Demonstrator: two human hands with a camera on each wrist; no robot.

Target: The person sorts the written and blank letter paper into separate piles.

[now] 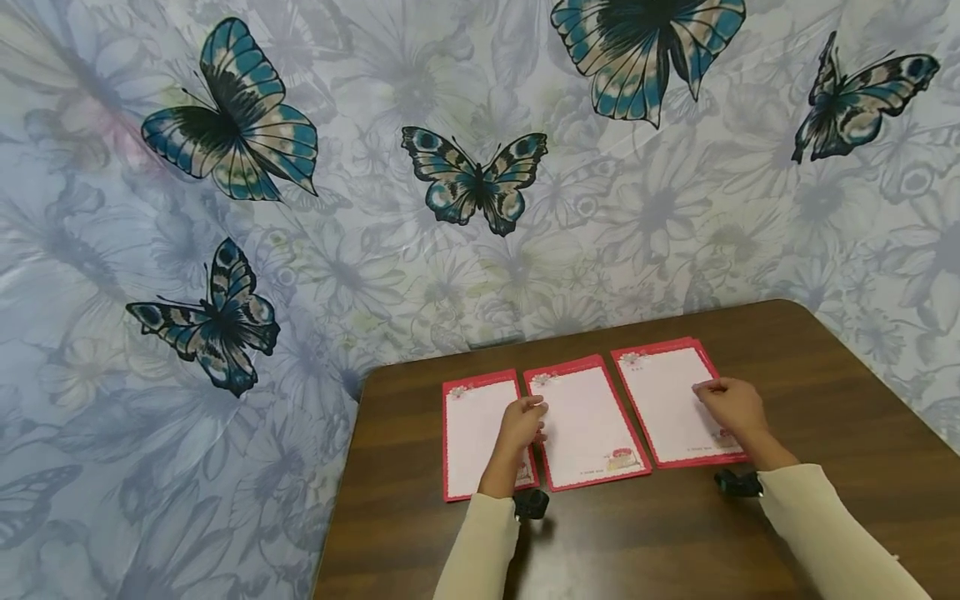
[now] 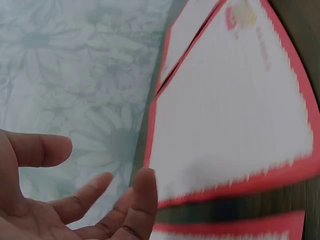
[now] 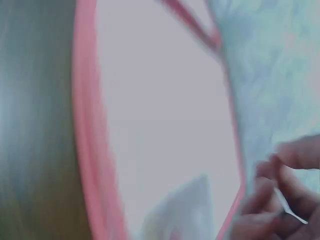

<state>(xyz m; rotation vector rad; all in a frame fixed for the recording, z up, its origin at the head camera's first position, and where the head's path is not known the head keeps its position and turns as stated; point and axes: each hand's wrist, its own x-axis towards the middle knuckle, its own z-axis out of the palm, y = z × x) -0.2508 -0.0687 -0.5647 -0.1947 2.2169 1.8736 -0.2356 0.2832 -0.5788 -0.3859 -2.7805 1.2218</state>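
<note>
Three white sheets with red scalloped borders lie side by side on a brown table: a left sheet (image 1: 476, 433), a middle sheet (image 1: 588, 417) and a right sheet (image 1: 663, 400). My left hand (image 1: 521, 425) hovers where the left and middle sheets meet. In the left wrist view its fingers (image 2: 145, 200) are loosely bent and apart from the thumb, holding nothing. Over the right part of the right sheet is my right hand (image 1: 735, 408), thumb and fingertips brought together. A thin white piece (image 3: 283, 201), seen nearly edge-on, shows between its fingers; its kind is blurred.
The wooden table (image 1: 630, 542) reaches back to a wall covering (image 1: 360, 233) printed with pale flowers and blue-black butterflies. Black wrist cameras are strapped at both cream sleeves. Each sheet carries a small flower print top left; more red edges peek out behind the sheets' top edges.
</note>
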